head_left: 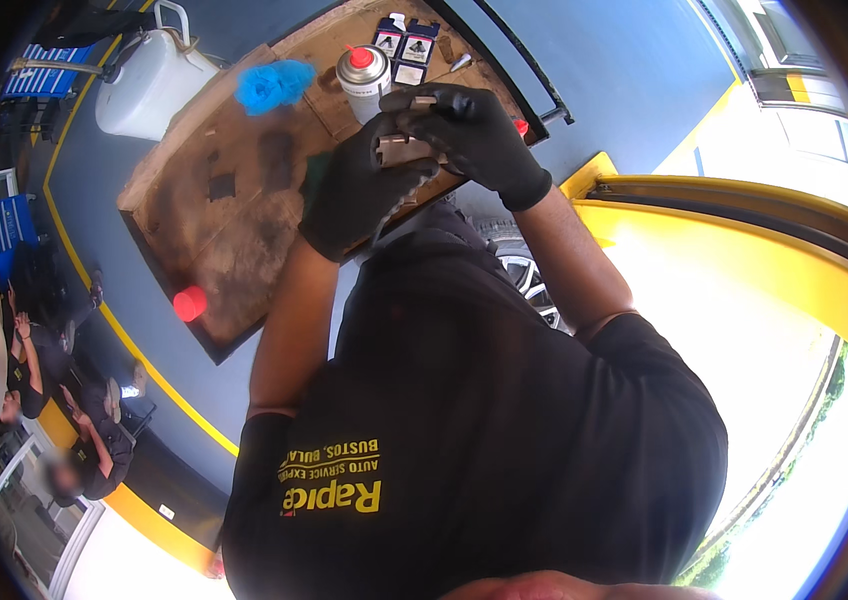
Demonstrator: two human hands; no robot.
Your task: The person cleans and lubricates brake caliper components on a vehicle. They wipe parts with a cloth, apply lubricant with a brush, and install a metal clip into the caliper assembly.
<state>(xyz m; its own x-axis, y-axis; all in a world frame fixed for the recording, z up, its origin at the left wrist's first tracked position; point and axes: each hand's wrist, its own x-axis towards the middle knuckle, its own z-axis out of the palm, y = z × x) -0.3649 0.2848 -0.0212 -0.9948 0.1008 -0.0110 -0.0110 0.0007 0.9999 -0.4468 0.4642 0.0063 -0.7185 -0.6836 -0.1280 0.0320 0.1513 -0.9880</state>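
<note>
In the head view, the grey-brown metal piece [406,151] sits between the person's two hands, above the near right part of the cardboard [169,203], so the relation that matters is how it spans from one hand to the other. The left hand [356,190], in a black glove, holds it from the left and near side, fingers and thumb curved in a narrow grip; the piece lies just to the right of that palm. The right hand [479,140], gloved alike, comes from the right, its fingers bent narrowly over the far right side, also holding it. Neither hand is nearer, since both touch it. As far as it shows, its long axis runs roughly left to right, with a notched left end; the gloves cover the rest. A pale brown sliver [425,101] shows among the right fingers; I cannot tell whether it belongs to the same piece. Just beyond the hands stands a spray can [362,80] with a red top, with small dark boxes [414,48] farther off. A crumpled blue glove or cloth [274,85] lies to the far left, and a red cap [190,303] by the near left corner.
</note>
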